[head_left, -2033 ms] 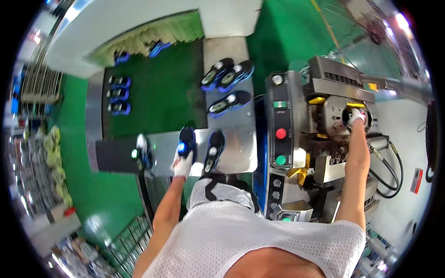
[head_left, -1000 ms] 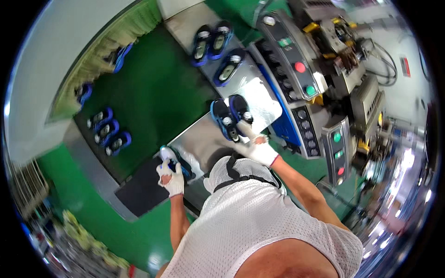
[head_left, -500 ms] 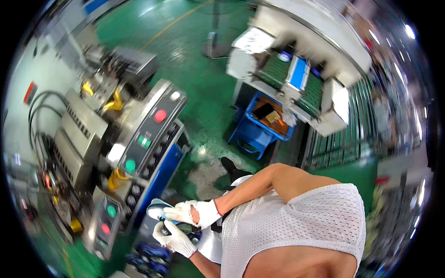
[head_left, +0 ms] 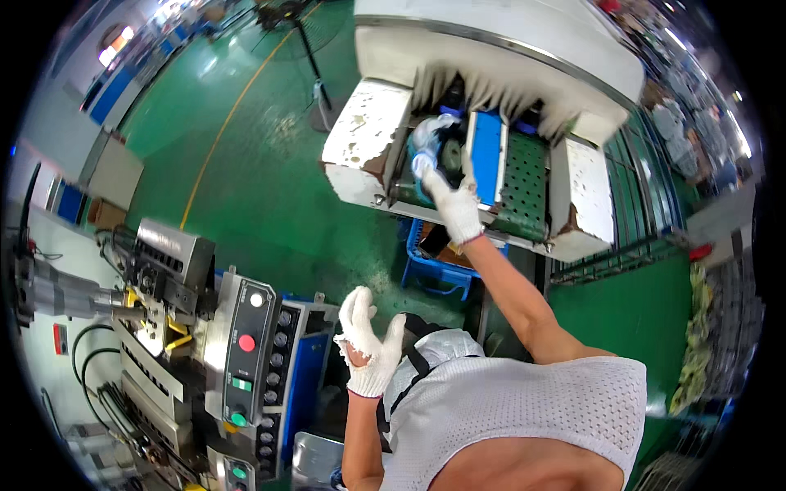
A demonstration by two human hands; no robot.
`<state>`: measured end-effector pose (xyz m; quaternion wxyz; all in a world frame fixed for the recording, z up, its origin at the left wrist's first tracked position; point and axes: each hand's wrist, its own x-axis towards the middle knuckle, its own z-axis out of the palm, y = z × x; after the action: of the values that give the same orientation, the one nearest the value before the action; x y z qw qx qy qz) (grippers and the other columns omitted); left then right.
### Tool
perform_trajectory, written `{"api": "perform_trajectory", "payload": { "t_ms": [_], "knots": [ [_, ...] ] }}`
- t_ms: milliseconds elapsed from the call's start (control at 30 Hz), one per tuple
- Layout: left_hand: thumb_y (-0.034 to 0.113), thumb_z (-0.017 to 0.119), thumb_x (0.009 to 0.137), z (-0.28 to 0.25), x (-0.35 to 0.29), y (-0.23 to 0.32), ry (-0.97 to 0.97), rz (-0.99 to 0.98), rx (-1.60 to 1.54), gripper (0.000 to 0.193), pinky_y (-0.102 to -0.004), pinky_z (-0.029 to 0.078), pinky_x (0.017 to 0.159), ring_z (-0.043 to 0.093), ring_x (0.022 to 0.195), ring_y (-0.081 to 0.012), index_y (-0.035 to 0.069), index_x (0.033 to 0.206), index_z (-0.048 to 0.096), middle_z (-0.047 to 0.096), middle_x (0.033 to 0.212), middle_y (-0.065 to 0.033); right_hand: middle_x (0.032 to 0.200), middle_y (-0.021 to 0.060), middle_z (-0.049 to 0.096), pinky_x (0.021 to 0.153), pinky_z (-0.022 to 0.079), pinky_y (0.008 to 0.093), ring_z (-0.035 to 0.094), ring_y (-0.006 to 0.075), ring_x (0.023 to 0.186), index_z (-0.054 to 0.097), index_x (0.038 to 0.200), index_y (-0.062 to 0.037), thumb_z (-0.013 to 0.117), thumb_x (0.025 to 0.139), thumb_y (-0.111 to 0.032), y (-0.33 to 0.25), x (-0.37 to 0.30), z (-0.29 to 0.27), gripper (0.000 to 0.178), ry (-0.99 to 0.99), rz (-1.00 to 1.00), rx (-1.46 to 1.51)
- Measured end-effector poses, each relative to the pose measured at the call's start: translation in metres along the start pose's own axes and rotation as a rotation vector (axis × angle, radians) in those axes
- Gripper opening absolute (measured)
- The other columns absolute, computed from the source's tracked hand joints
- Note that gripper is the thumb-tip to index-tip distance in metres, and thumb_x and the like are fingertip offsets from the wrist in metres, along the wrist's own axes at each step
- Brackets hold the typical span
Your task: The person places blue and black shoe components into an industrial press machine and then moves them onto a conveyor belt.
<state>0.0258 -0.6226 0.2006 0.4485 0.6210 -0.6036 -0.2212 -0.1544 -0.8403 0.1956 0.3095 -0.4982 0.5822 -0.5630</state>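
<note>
My right hand [head_left: 455,206], in a white glove, is stretched far out to the mouth of a white tunnel machine [head_left: 491,57]. It grips a light blue and dark shoe [head_left: 431,149] over the green conveyor belt [head_left: 524,176] there. A blue panel [head_left: 486,155] lies on the belt right beside the shoe. My left hand [head_left: 368,340], also gloved, hovers close to my chest with fingers spread and nothing in it. It is nearest to the grey control panel [head_left: 246,344].
The control panel carries a red and a green button and belongs to a machine with clamps and hoses [head_left: 123,303] on my left. A blue crate [head_left: 434,262] sits under the conveyor. A fan stand [head_left: 315,65] and a yellow floor line [head_left: 229,123] lie beyond. Metal fencing [head_left: 622,254] is at the right.
The view has swung from the worktable with shoes to the tunnel machine. Both hands held the shoe near my chest; now only my right hand carries it out to the belt and my left hand is free.
</note>
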Motion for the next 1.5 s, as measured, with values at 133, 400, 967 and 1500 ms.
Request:
{"api": "perform_trajectory", "payload": {
  "t_ms": [133,400,967,1500],
  "knots": [
    [0.015,0.080,0.084,-0.002,-0.038,-0.042,0.042,-0.265,0.178,0.065,-0.0415,0.055,0.096,0.061,0.119,-0.0363,-0.001,0.141,0.051,0.051,0.140,-0.0227,0.146,0.0265,0.054,0.113,0.041,0.0436,0.054,0.0366,0.134,0.038,0.154,0.0023,0.077,0.085,-0.054,0.065,0.100,0.052,0.097,0.135,-0.145,-0.370],
    [0.029,0.074,0.090,0.003,-0.315,-0.110,0.577,-1.158,0.343,0.060,-0.0437,0.053,0.095,0.066,0.114,-0.0354,0.000,0.138,0.054,0.060,0.130,-0.0231,0.109,0.0264,0.074,0.088,0.056,0.0457,0.072,0.0360,0.098,0.075,0.103,0.0093,0.089,0.070,-0.057,0.131,0.184,0.022,0.076,-0.027,-0.284,-0.434],
    [0.035,0.082,0.078,-0.017,-0.474,-0.224,1.512,-1.874,0.067,0.103,-0.0491,0.038,0.116,0.043,0.139,-0.0457,-0.009,0.154,0.029,0.044,0.148,-0.0339,0.150,0.0278,0.048,0.118,0.037,0.0452,0.046,0.0382,0.143,0.042,0.151,0.0009,0.076,0.084,-0.033,0.018,-0.568,0.157,0.083,-2.241,-0.494,-0.452],
    [0.030,0.080,0.084,-0.062,-0.534,-0.169,1.182,-1.489,-0.307,0.087,-0.0478,0.042,0.111,0.052,0.132,-0.0447,-0.009,0.150,0.038,0.052,0.142,-0.0321,0.108,0.0234,0.072,0.084,0.057,0.0382,0.072,0.0306,0.098,0.065,0.122,0.0107,0.080,0.076,-0.058,0.054,-0.608,0.131,0.084,-2.042,-0.023,-0.755]
  ]
}}
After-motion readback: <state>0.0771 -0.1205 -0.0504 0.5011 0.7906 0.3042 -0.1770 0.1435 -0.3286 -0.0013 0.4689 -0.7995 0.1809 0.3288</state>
